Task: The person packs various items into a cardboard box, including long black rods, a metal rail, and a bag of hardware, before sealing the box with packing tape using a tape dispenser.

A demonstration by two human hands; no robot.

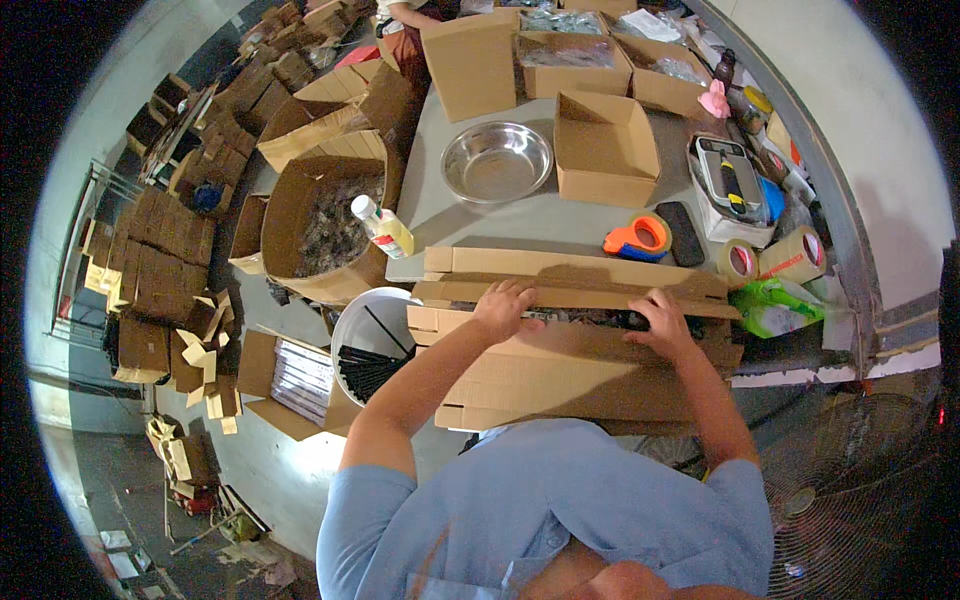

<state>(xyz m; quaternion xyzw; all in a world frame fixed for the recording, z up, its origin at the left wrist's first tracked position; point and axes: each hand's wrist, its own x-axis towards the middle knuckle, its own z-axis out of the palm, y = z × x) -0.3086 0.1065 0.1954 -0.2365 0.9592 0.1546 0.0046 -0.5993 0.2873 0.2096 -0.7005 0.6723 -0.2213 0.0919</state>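
A long, shallow cardboard box (pixel 560 375) lies in front of me. Through a narrow gap between its flaps show dark contents (pixel 590 317) too small to make out. On the left of the gap, my left hand (pixel 505 309) is closed on the far flap (pixel 580 288), its fingers over the cardboard and its thumb stretched along the gap. Farther right, my right hand (pixel 664 324) bends its fingers over the same flap, with the thumb by the opening. My palms hide the undersides of both grips.
Beyond the box are an orange tape dispenser (pixel 638 237), a phone (pixel 680 234), a steel bowl (pixel 497 165) and an open carton (pixel 606 150). A bottle (pixel 383 227) stands left, above a bucket of black rods (pixel 372 345). Tape rolls (pixel 793 256) sit right; a fan (pixel 830 490) stands near right.
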